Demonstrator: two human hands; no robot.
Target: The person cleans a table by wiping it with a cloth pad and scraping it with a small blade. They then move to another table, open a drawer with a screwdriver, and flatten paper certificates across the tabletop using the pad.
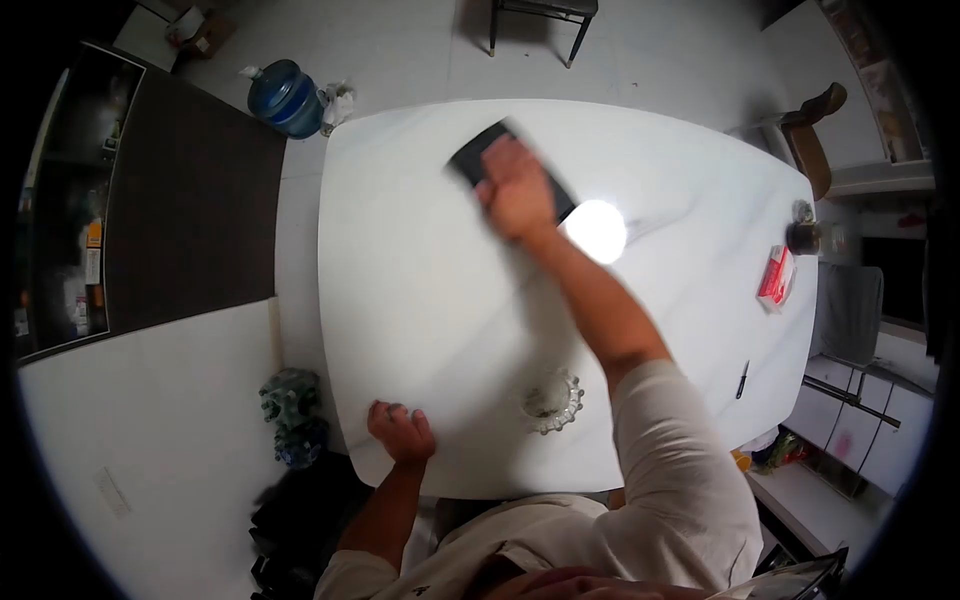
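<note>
My right hand (pixel 520 192) is stretched far across the white marbled table (pixel 440 300), pressing on a dark grey cloth (pixel 478 153) that lies flat beneath it. Hand and cloth are slightly blurred. At the near left of the table my left hand (pixel 402 432) rests on the surface, its fingers curled in and nothing visible in them. Between my two arms, near the front edge, stands a clear glass dish with a scalloped rim (pixel 572 405). What it contains is not clear.
On the table's right side are a red and white packet (pixel 775 278), a dark jar (pixel 803 237) and a small knife (pixel 742 380). Beyond the far left corner a blue water bottle (pixel 288 98) stands on the floor. Chairs (pixel 540 8) are behind and right.
</note>
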